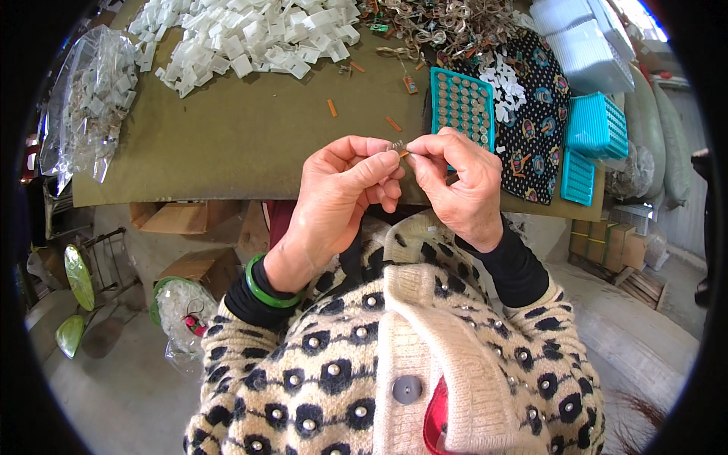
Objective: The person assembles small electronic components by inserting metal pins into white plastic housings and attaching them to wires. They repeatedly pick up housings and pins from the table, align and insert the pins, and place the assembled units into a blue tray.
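Observation:
My left hand and my right hand meet over the front edge of the table, fingertips almost touching. Between them is a small orange strip, pinched by my right thumb and forefinger. A tiny shiny piece, perhaps thin metal, shows at my left thumb and forefinger; its exact shape is too small to tell. Beyond my hands lie loose orange strips. Just past my right hand, a teal tray holds rows of round silver discs like button cells.
White plastic pieces are heaped at the back, beside a filled clear bag. Tangled wired parts lie at the back right. White flat bits rest on a dark patterned cloth; stacked teal trays stand to the right.

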Demonstrator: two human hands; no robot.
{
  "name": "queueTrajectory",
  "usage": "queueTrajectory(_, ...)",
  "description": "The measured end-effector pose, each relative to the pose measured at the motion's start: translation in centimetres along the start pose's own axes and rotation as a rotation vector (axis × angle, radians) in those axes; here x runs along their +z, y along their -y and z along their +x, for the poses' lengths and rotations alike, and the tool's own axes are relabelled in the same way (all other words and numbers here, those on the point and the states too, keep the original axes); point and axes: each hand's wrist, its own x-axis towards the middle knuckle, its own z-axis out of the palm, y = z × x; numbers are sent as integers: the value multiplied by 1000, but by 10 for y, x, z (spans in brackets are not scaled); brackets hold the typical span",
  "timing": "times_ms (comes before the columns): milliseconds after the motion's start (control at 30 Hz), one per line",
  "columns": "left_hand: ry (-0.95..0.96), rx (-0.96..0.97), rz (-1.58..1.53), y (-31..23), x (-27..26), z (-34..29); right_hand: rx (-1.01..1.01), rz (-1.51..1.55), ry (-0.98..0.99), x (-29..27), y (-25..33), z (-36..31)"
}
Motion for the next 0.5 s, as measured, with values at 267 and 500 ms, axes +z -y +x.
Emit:
queueTrajectory(267, 223, -56, -232, 0, -2, 1, 281, 324, 54, -4, 9, 0)
queueTrajectory(500, 318, -6, -112, 2, 2, -4, 671, 1120, 108, -8, 10, 4)
